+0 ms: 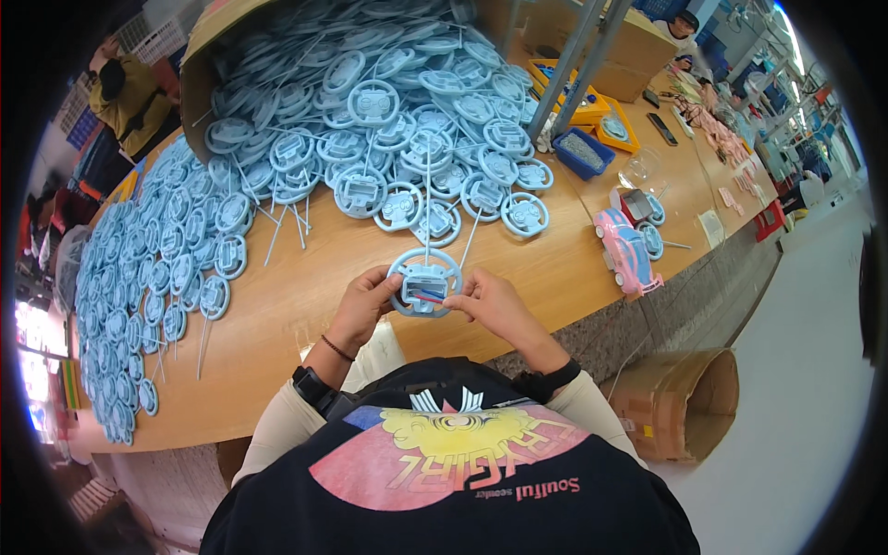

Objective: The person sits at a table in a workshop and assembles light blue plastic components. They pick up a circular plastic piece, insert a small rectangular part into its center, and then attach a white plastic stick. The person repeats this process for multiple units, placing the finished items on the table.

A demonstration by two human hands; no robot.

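Observation:
A light-blue toy steering wheel with a long thin rod is held in front of me at the table's near edge. Its hub faces up and shows a rectangular recess. My left hand is closed on the left side of its rim, thumb on top. At the lower right of the wheel, my right hand has thumb and forefinger pinched together. A thin red and blue piece, perhaps wires, lies across the recess and reaches those fingertips. Its far end is too small to make out.
Many similar wheels spill from a large cardboard box and heap on the left. Right of me stand a pink toy car, a blue bin and yellow trays. Metal posts rise behind. A carton sits on the floor.

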